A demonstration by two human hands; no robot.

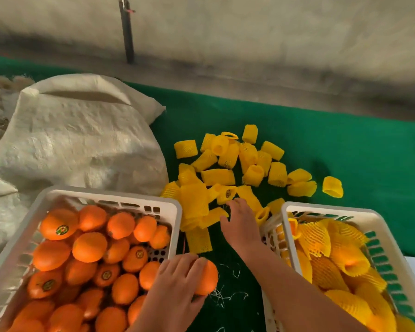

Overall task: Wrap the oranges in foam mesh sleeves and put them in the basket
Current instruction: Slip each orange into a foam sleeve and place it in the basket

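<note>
My left hand (177, 276) grips a bare orange (207, 279) just right of the white basket (110, 196) that holds several unwrapped oranges (89, 246). My right hand (240, 224) reaches forward, fingers spread, onto the pile of yellow foam mesh sleeves (225, 173) on the green cloth; its fingertips touch sleeves and I cannot tell whether it holds one. On the right stands a second white basket (326, 208) with several oranges wrapped in yellow sleeves (333, 257).
A large white woven sack (77, 140) lies behind the left basket. The green cloth (345, 144) covers the table up to a grey wall with a dark pole (127, 32). White thread scraps (225, 295) lie between the baskets.
</note>
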